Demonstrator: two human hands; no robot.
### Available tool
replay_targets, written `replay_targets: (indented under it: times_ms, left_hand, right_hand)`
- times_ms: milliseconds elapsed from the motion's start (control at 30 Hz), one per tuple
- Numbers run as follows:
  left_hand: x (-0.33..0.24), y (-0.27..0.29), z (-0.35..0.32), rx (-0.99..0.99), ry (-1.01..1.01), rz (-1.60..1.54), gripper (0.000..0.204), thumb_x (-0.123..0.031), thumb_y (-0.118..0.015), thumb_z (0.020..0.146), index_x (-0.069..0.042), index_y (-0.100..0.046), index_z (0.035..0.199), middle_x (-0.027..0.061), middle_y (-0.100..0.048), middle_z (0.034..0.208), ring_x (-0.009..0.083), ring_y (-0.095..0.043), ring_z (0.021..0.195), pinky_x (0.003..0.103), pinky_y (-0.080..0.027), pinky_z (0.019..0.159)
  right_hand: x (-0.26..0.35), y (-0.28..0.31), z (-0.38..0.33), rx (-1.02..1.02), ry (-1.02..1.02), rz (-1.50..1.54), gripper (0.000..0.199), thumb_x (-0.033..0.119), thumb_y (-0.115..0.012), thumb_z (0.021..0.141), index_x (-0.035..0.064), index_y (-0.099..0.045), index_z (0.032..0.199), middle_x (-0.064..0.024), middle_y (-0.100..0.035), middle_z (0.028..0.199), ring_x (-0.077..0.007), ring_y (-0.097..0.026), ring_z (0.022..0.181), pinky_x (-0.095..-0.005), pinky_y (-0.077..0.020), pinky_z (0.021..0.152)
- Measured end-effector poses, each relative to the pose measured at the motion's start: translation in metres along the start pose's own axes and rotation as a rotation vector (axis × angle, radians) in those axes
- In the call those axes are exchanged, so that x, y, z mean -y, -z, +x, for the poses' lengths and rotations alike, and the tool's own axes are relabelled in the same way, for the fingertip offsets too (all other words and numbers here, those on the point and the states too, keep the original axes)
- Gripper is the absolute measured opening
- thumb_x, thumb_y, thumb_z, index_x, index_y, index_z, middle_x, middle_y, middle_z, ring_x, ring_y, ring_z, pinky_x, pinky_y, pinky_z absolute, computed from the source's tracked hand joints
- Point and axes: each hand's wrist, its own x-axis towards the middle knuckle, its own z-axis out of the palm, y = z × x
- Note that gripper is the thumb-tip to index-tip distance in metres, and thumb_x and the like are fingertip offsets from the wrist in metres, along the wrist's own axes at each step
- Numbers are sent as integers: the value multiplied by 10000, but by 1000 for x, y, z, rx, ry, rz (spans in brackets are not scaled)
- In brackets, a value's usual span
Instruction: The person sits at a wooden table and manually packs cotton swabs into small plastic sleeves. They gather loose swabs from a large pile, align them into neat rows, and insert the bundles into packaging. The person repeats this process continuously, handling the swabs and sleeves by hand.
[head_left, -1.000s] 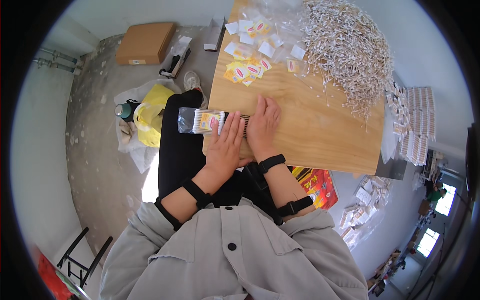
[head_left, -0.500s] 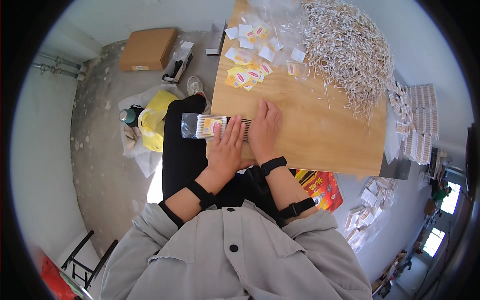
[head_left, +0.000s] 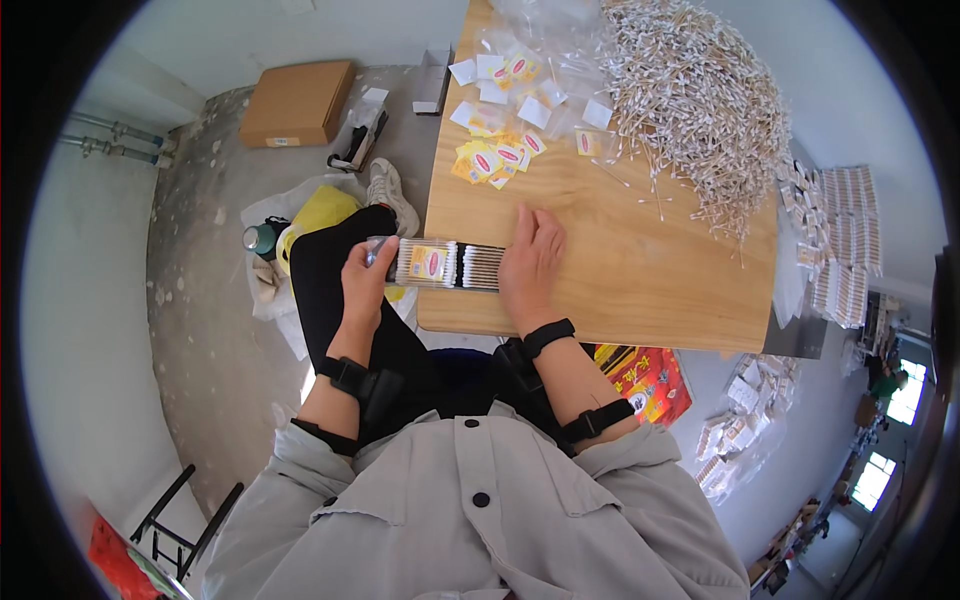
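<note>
Clear plastic packet of cotton swabs [head_left: 440, 265] sits at the near left edge of the wooden table [head_left: 640, 290], partly hanging past the edge toward the person's lap. It has a yellow-and-red label on its left part; swab tips show as a white band mid-packet, wooden sticks to the right.

Left hand [head_left: 365, 280] grips the packet's left end, fingers curled around it, thumb on top. Right hand [head_left: 530, 262] lies palm down on the table, fingers together and extended, fingertips touching the packet's right end where the sticks poke out.

Black straps on both wrists and forearms.

Farther up the table: scattered yellow-red labels [head_left: 495, 155] and small white cards, well apart from the hands. Large loose heap of swabs [head_left: 700, 100] at the far right corner. Stacks of filled packets [head_left: 845, 240] off the table's right side.

On the floor to the left: cardboard box [head_left: 295, 100], yellow bag [head_left: 320, 212], a shoe [head_left: 385, 190].
</note>
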Motion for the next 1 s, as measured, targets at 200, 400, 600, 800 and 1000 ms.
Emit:
replay_targets:
  times_ms: [200, 400, 600, 800, 1000]
  left_hand:
    - [5, -18, 0, 33, 59, -180, 276, -279, -695, 938, -11, -668, 881, -16, -629, 786, 41, -539, 692, 225, -438, 633]
    - [12, -22, -2, 38, 66, -262, 236, -244, -668, 959, -22, -656, 878, -25, -613, 779, 36, -531, 696, 226, -432, 622]
    - [16, -22, 0, 50, 64, -292, 253, -252, -662, 966, -17, -645, 876, -29, -605, 775, 40, -520, 692, 228, -442, 631]
    - [15, -24, -2, 32, 52, -280, 267, -252, -657, 969, -10, -654, 860, -27, -612, 768, 40, -519, 685, 230, -439, 624]
    - [11, -25, -5, 18, -34, -232, 294, -240, -663, 966, 6, -645, 805, -41, -581, 712, 28, -478, 644, 224, -403, 577]
  right_hand:
    - [0, 1, 1, 34, -10, -33, 401, 7, -528, 889, -10, -499, 1289, -164, -473, 1191, -348, -452, 1214, -518, -324, 1103]
    - [1, -1, -3, 18, 3, -36, 404, 2, -526, 885, -20, -500, 1287, -171, -473, 1186, -360, -451, 1218, -526, -321, 1101]
    - [8, -5, 0, 4, 2, -7, 534, -113, -490, 760, -26, -507, 1287, -194, -471, 1193, -391, -437, 1188, -493, -343, 1069]
    - [15, -6, 0, 41, -30, -19, 417, -28, -519, 855, -36, -495, 1272, -183, -468, 1191, -368, -448, 1225, -525, -321, 1100]
    - [32, -13, -2, 60, -5, 16, 425, -33, -517, 857, -36, -488, 1280, -182, -463, 1205, -364, -444, 1229, -506, -332, 1100]
